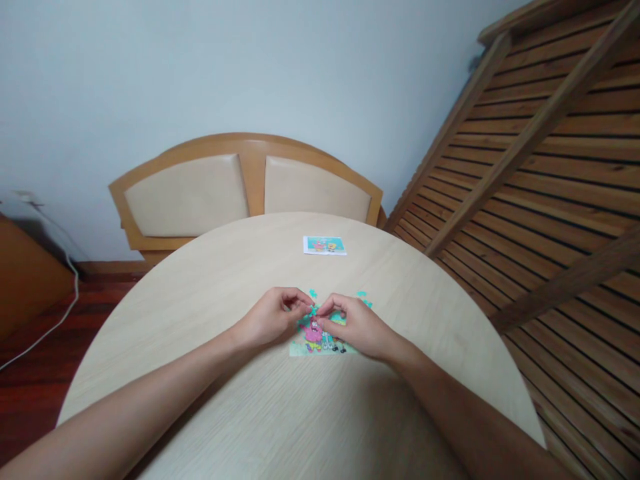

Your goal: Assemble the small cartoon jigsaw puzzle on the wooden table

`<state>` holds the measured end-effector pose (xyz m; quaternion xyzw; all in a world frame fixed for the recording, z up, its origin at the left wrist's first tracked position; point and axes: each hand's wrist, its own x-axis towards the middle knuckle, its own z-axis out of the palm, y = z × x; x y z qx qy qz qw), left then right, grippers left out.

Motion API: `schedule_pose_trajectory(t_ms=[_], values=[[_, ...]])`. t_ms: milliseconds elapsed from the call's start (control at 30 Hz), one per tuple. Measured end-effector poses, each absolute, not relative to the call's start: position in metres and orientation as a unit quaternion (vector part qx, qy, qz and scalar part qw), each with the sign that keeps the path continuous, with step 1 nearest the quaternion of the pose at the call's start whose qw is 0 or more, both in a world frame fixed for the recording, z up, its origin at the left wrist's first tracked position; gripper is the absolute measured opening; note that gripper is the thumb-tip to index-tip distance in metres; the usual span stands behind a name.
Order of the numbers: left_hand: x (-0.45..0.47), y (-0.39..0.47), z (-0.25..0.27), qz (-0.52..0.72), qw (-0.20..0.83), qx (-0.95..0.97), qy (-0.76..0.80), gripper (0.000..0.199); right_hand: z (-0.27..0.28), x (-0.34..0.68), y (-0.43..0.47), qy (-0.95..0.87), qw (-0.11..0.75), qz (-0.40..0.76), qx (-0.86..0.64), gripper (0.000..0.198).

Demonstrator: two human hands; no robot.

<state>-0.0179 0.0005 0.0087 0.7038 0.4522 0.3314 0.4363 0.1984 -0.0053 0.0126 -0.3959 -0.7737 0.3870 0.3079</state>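
Observation:
A partly joined jigsaw puzzle (313, 338) lies on the table, with a pink cartoon figure and other figures on a teal and pale ground. Over its upper left part, my left hand (280, 315) pinches a small teal puzzle piece (313, 310) between thumb and forefinger. My right hand (356, 327) is closed in a pinch just beside it, its fingertips meeting near the same piece. That hand covers the puzzle's right side. Loose teal pieces lie above the hands, one puzzle piece (313, 293) near the left fingers and another puzzle piece (361, 294) beyond the right knuckles.
A small picture card (325, 246) with pink and yellow cartoon figures lies farther back on the round wooden table (200, 280). Behind stands a padded wooden headboard (255, 173) against the wall. A slatted wooden frame (525, 160) leans at the right. A white cable (75, 287) hangs at left.

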Motion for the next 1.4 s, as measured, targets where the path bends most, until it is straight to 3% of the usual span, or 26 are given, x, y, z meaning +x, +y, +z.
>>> schedule_pose_trajectory(t_ms=[200, 300, 1033, 1400], values=[[-0.045, 0.011, 0.011, 0.215, 0.456, 0.752, 0.424, 0.024, 0.016, 0.204, -0.005, -0.903, 0.231, 0.232, -0.278, 0.044], [-0.049, 0.01, 0.014, 0.165, 0.456, 0.768, 0.417, 0.023, 0.016, 0.204, -0.006, -0.918, 0.196, 0.208, -0.273, 0.041], [-0.048, 0.001, 0.023, 0.12, 0.464, 0.785, 0.393, 0.025, 0.011, 0.204, -0.005, -0.925, 0.187, 0.186, -0.272, 0.039], [-0.044, -0.002, 0.02, 0.122, 0.382, 0.808, 0.432, 0.021, 0.015, 0.204, -0.007, -0.926, 0.184, 0.181, -0.275, 0.035]])
